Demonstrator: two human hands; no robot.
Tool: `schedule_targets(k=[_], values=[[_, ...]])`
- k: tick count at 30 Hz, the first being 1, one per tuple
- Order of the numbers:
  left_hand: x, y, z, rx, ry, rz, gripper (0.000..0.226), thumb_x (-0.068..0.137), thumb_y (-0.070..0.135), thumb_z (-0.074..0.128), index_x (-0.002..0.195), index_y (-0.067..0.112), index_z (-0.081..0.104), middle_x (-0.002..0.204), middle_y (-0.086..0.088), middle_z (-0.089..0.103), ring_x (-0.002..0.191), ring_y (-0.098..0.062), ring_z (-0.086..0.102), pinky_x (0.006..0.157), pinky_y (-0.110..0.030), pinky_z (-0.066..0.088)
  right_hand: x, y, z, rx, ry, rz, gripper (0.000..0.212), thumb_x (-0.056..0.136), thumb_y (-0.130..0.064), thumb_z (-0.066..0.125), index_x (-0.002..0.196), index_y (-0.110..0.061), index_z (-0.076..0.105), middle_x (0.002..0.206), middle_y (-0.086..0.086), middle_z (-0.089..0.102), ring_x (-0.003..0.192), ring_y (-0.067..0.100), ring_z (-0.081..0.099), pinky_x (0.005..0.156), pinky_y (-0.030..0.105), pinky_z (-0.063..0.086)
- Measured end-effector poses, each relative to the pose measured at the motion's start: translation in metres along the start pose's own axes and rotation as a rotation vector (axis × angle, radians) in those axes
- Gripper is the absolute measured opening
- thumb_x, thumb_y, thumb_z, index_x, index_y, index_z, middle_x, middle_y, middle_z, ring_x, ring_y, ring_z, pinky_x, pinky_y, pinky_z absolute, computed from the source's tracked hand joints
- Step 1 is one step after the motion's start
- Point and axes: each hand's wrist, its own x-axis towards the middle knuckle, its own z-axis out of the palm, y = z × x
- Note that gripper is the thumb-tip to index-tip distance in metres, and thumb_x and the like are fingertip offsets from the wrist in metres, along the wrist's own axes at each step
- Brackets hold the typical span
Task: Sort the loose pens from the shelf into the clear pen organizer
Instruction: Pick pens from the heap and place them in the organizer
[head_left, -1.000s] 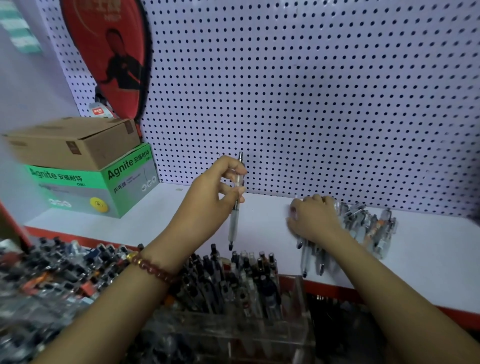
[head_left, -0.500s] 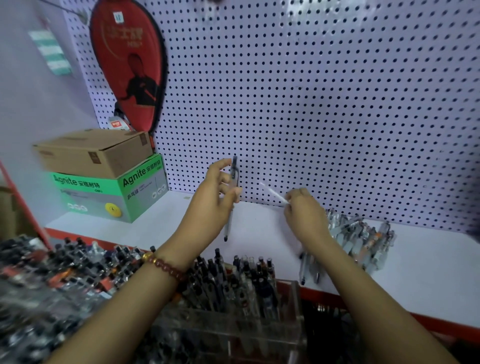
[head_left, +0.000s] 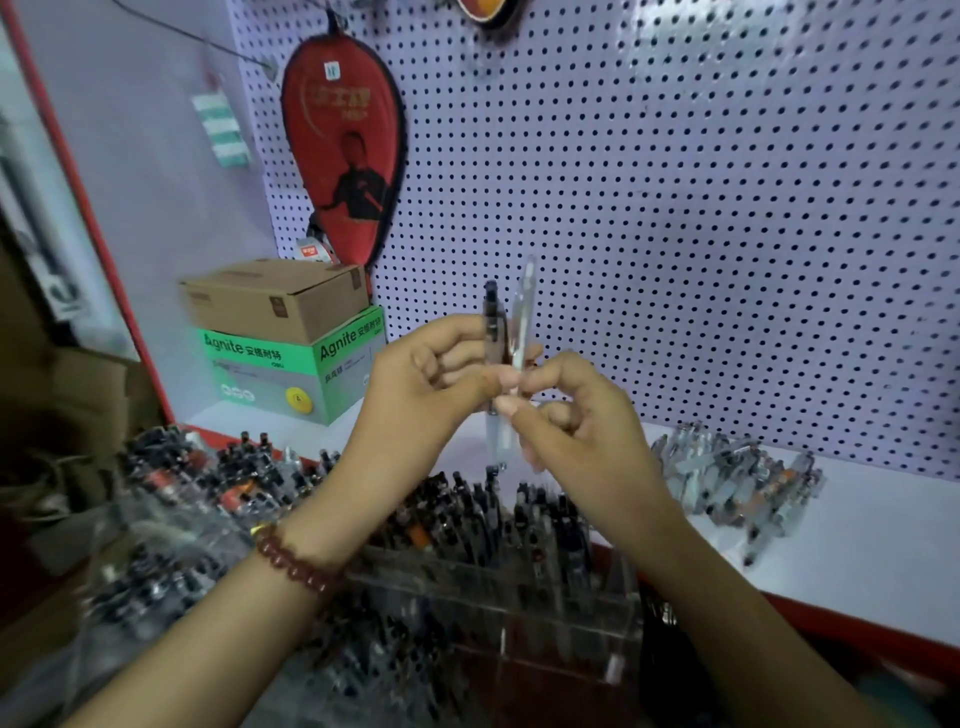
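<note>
Holding: the left hand (head_left: 431, 384) grips a dark-topped pen (head_left: 491, 322) upright between the thumb and curled fingers.
Right hand: the right hand (head_left: 576, 421) pinches a clear pen (head_left: 522, 312) between thumb and forefinger, with the other fingers curled loosely behind it.
Pens in hand: the two pens stand side by side, close together, tops up and tips down; whether their barrels touch is hard to tell through the blur.
Organizer: the clear pen organizer (head_left: 467, 608) sits directly below both hands at the front of the shelf, its compartments crowded with upright pens.
Loose pens: a heap of loose pens (head_left: 737, 478) lies on the white shelf (head_left: 883, 545), to the right of the hands and near the foot of the wall.
Backdrop: a white pegboard (head_left: 675, 208) fills the wall; a red paddle case (head_left: 345, 156) hangs on it at upper left.
Boxes: a brown cardboard box (head_left: 275, 299) rests on a green box (head_left: 296, 364) at the shelf's left end.
Wrist: a dark red bead bracelet (head_left: 296, 566) circles the left wrist.
</note>
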Motion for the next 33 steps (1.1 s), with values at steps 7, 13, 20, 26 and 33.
schedule_targets(k=[7, 13, 20, 26, 33], values=[[-0.059, 0.017, -0.029, 0.045, 0.071, -0.054, 0.041, 0.07, -0.002, 0.069, 0.104, 0.017, 0.055, 0.073, 0.007, 0.074, 0.071, -0.006, 0.071, 0.066, -0.017, 0.055, -0.022, -0.014, 0.014, -0.098, -0.177, -0.058, 0.023, 0.086, -0.041, 0.066, 0.101, -0.027, 0.055, 0.078, 0.0, 0.052, 0.057, 0.014, 0.048, 0.055, 0.026, 0.04], [-0.089, 0.024, -0.033, -0.023, -0.13, -0.126, 0.045, 0.07, -0.008, 0.065, 0.098, 0.013, 0.038, 0.056, 0.008, 0.067, 0.054, 0.0, 0.064, 0.054, -0.012, 0.05, -0.042, -0.035, 0.037, -0.136, -0.279, -0.295, 0.022, 0.088, -0.039, 0.059, 0.095, -0.017, 0.061, 0.067, 0.001, 0.061, 0.053, 0.013, 0.054, 0.05, 0.025, 0.042], [-0.12, -0.016, -0.048, 0.137, -0.095, -0.186, 0.048, 0.07, -0.011, 0.072, 0.105, 0.012, 0.048, 0.081, 0.003, 0.071, 0.079, -0.007, 0.069, 0.07, -0.022, 0.056, -0.055, -0.009, 0.052, -0.509, -0.173, -0.223, 0.015, 0.088, -0.028, 0.06, 0.078, -0.017, 0.058, 0.054, -0.006, 0.054, 0.05, 0.01, 0.05, 0.047, 0.018, 0.033], [-0.147, -0.046, -0.073, 0.928, -0.301, 0.059, 0.028, 0.078, 0.017, 0.077, 0.103, 0.02, 0.065, 0.114, 0.01, 0.06, 0.106, -0.007, 0.057, 0.089, -0.029, 0.05, -0.063, 0.013, 0.042, -0.738, -0.164, -0.083, 0.022, 0.093, -0.026, 0.055, 0.076, -0.012, 0.058, 0.055, -0.003, 0.053, 0.047, 0.004, 0.046, 0.05, 0.01, 0.034], [-0.157, -0.059, -0.071, 1.026, -0.384, 0.0, 0.037, 0.081, 0.022, 0.074, 0.118, 0.022, 0.066, 0.128, 0.003, 0.057, 0.12, -0.016, 0.051, 0.096, -0.034, 0.048, -0.091, 0.043, 0.048, -0.794, -0.255, -0.234, 0.015, 0.086, -0.027, 0.067, 0.085, -0.013, 0.062, 0.063, -0.003, 0.062, 0.044, 0.002, 0.048, 0.045, 0.016, 0.044]])
